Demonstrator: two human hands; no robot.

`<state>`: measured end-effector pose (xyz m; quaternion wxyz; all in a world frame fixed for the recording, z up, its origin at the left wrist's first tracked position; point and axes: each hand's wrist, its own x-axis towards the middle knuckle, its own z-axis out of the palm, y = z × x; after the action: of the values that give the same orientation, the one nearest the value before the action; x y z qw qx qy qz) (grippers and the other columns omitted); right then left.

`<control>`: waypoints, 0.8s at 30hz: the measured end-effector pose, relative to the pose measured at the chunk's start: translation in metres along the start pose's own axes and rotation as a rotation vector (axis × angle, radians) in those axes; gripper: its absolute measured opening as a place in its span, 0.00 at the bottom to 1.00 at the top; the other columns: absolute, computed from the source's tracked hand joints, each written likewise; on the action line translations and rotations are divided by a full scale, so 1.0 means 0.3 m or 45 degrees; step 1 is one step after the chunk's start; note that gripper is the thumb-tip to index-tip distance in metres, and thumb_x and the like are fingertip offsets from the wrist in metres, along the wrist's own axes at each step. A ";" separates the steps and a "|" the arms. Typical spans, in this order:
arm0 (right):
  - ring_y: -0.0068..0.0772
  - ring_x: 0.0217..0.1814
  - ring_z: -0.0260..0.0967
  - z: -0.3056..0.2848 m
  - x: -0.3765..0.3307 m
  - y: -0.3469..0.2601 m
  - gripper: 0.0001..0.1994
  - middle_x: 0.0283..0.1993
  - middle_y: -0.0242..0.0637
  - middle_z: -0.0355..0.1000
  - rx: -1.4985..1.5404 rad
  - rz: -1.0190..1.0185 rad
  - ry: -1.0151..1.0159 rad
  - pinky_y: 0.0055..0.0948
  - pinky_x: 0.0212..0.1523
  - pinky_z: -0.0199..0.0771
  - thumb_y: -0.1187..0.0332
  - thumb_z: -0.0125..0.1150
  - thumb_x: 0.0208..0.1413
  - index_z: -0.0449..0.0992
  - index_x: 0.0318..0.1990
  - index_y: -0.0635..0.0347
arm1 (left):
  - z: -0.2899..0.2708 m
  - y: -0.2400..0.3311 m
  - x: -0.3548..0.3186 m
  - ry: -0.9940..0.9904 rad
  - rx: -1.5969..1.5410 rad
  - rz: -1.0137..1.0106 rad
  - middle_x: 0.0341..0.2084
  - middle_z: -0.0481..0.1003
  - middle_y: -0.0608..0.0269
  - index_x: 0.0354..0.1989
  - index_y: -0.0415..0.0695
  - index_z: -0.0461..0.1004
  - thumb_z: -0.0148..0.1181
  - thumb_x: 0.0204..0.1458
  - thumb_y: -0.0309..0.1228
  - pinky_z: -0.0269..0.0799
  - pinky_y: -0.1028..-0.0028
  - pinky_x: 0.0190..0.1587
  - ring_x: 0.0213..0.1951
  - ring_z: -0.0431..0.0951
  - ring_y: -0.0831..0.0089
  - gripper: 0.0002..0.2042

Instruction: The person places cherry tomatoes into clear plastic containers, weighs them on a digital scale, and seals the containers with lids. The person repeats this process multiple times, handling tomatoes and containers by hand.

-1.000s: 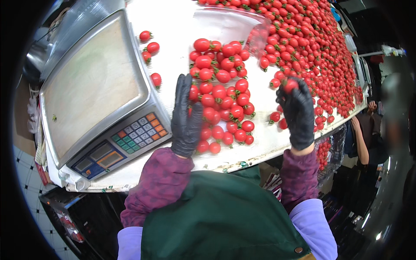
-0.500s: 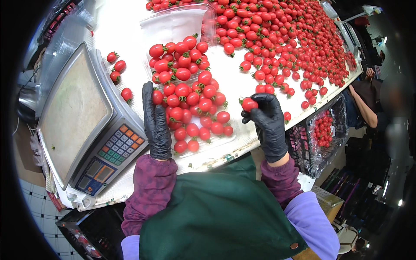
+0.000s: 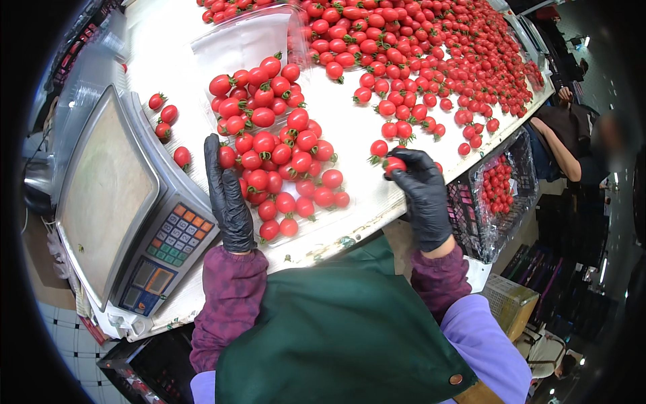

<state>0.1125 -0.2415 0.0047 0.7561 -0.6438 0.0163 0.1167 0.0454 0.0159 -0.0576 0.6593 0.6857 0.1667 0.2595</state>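
Cherry tomatoes (image 3: 264, 143) with green stems fill the near half of a clear plastic box, heaped toward its middle. The box's clear lid (image 3: 245, 44) lies folded back on the far side. My left hand (image 3: 232, 202), in a black glove, is stretched flat along the box's left side, fingers straight and holding nothing. To the right of the box, my right hand (image 3: 425, 202), also gloved in black, pinches a single cherry tomato (image 3: 394, 165) between thumb and fingers. A loose tomato (image 3: 379, 148) lies just left of those fingertips.
A weighing scale (image 3: 111, 195) stands at the left, several loose tomatoes (image 3: 169, 113) beside it. A large tomato pile (image 3: 431, 47) spreads over the table's far right. Stacked clear boxes (image 3: 84, 87) are at far left; a lined black crate (image 3: 494, 195) holds tomatoes below the table's right edge.
My right hand has shifted right, farther from the box, a tomato still in its fingertips. A loose tomato now shows left of them. My left hand stays against the box; the view has shifted slightly.
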 end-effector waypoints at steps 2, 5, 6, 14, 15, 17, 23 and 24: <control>0.26 0.45 0.66 -0.121 0.007 -0.013 0.15 0.45 0.37 0.69 -0.266 -0.123 0.126 0.24 0.46 0.69 0.83 0.53 0.49 0.69 0.46 0.64 | -0.005 -0.004 -0.001 0.000 0.002 0.010 0.62 0.51 0.55 0.63 0.38 0.49 0.39 0.60 0.37 0.44 0.66 0.64 0.64 0.49 0.64 0.25; 0.27 0.48 0.63 -0.353 0.007 -0.076 0.16 0.46 0.36 0.67 -0.839 -0.615 0.677 0.26 0.51 0.63 0.81 0.54 0.49 0.68 0.48 0.65 | -0.002 -0.002 -0.006 -0.001 0.004 0.036 0.62 0.52 0.54 0.62 0.38 0.50 0.37 0.60 0.38 0.42 0.66 0.64 0.64 0.49 0.64 0.25; 0.27 0.49 0.62 -0.401 0.010 -0.145 0.17 0.47 0.36 0.66 -1.601 -0.893 0.813 0.28 0.52 0.62 0.80 0.53 0.49 0.66 0.49 0.65 | -0.002 -0.002 -0.007 0.004 -0.037 0.020 0.62 0.52 0.54 0.62 0.38 0.50 0.37 0.60 0.38 0.42 0.66 0.65 0.64 0.49 0.63 0.25; 0.46 0.52 0.59 -0.089 0.056 0.057 0.25 0.47 0.44 0.64 -1.499 -0.704 0.009 0.38 0.51 0.63 0.76 0.59 0.44 0.66 0.54 0.53 | -0.006 -0.010 -0.002 -0.014 0.077 0.089 0.62 0.52 0.54 0.62 0.38 0.50 0.38 0.60 0.38 0.42 0.67 0.64 0.64 0.49 0.64 0.25; 0.48 0.49 0.59 -0.023 0.059 0.071 0.26 0.46 0.42 0.63 -1.717 -0.761 0.011 0.39 0.49 0.64 0.77 0.57 0.41 0.68 0.53 0.48 | -0.007 -0.014 -0.001 -0.012 0.010 0.065 0.62 0.51 0.55 0.63 0.38 0.49 0.39 0.60 0.37 0.42 0.68 0.64 0.64 0.49 0.65 0.25; 0.47 0.46 0.59 0.004 0.096 0.121 0.26 0.43 0.42 0.63 -1.888 -0.835 -0.015 0.39 0.47 0.64 0.77 0.56 0.39 0.71 0.50 0.45 | -0.005 -0.014 -0.001 -0.007 -0.001 0.062 0.62 0.51 0.55 0.63 0.38 0.50 0.40 0.60 0.38 0.42 0.68 0.64 0.64 0.49 0.64 0.25; 0.39 0.38 0.64 0.004 0.127 0.078 0.18 0.36 0.39 0.65 -1.515 -0.740 -0.135 0.32 0.38 0.68 0.73 0.64 0.43 0.72 0.45 0.55 | -0.004 -0.007 -0.002 0.004 0.084 0.115 0.62 0.51 0.53 0.62 0.39 0.52 0.42 0.59 0.38 0.41 0.68 0.64 0.64 0.49 0.62 0.25; 0.33 0.37 0.65 0.020 0.118 0.070 0.18 0.36 0.36 0.67 -1.223 -0.479 -0.168 0.29 0.38 0.68 0.72 0.64 0.44 0.71 0.46 0.56 | -0.005 -0.010 0.000 0.002 0.096 0.124 0.62 0.51 0.53 0.62 0.39 0.52 0.42 0.59 0.38 0.41 0.68 0.64 0.64 0.48 0.62 0.25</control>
<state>0.1419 -0.2270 -0.0206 0.3828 -0.9013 -0.2026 0.0135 0.0448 0.0173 -0.0606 0.6194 0.7171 0.1433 0.2855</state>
